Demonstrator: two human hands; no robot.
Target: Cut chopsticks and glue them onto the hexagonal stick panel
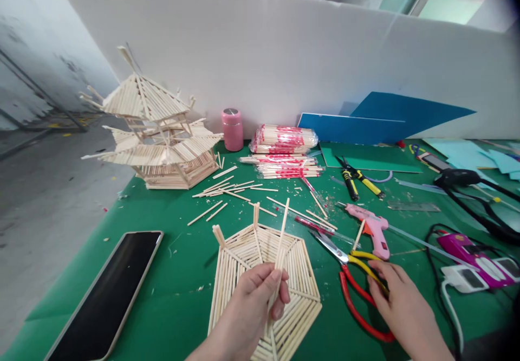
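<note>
My left hand (260, 298) is closed around pale wooden chopsticks (283, 225), one of which sticks up past the fingers; how many it holds I cannot tell. Beneath that hand lies a many-sided panel of glued sticks (309, 266), with short stick bundles standing up at two of its far corners. On the right, my right hand (400, 301) has its thumb and fingers around the yellow handle of the scissors (345, 258). The scissors lie on the table with their blades slightly apart, pointing toward the panel. A pink glue gun (374, 225) rests just beyond them.
A tiered stick pavilion (158, 128) stands at the back left, beside a pink flask (232, 129). Wrapped chopstick packs (284, 139), loose sticks (221, 187) and pliers (357, 179) lie farther back. A phone (109, 296) is at left, a purple power strip (475, 258) at right.
</note>
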